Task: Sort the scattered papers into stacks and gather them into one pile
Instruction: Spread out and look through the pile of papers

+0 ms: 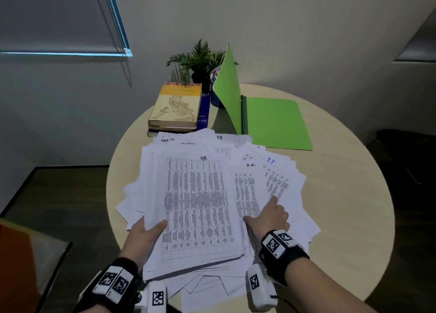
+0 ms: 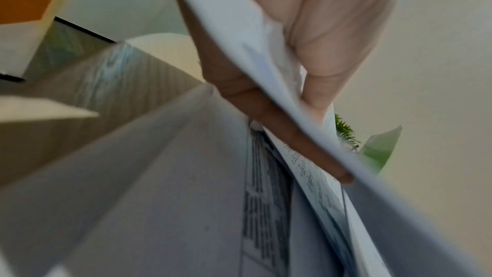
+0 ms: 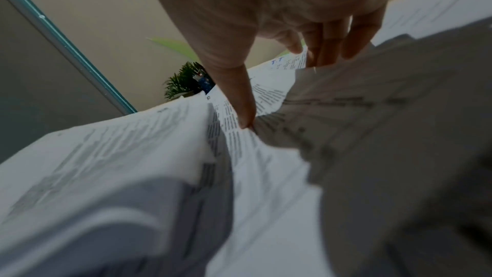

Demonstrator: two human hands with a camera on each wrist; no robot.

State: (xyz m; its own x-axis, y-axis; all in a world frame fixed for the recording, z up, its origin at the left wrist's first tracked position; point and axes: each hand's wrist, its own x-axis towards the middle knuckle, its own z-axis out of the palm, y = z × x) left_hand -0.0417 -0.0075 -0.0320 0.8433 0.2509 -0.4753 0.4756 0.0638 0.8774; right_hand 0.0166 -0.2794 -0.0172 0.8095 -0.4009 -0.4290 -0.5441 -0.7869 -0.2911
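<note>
1. The left hand (image 1: pixel 144 233) grips the HR stack (image 1: pixel 200 206) by its left edge, thumb on top, long axis running away from the person
2. The right hand (image 1: pixel 269 218) lies open, fingers spread on the loose papers (image 1: pixel 280 183) fanned to the right on the table (image 1: pixel 342 218)
3. These sheets lie nearest the right hand, just beside the stack
</note>
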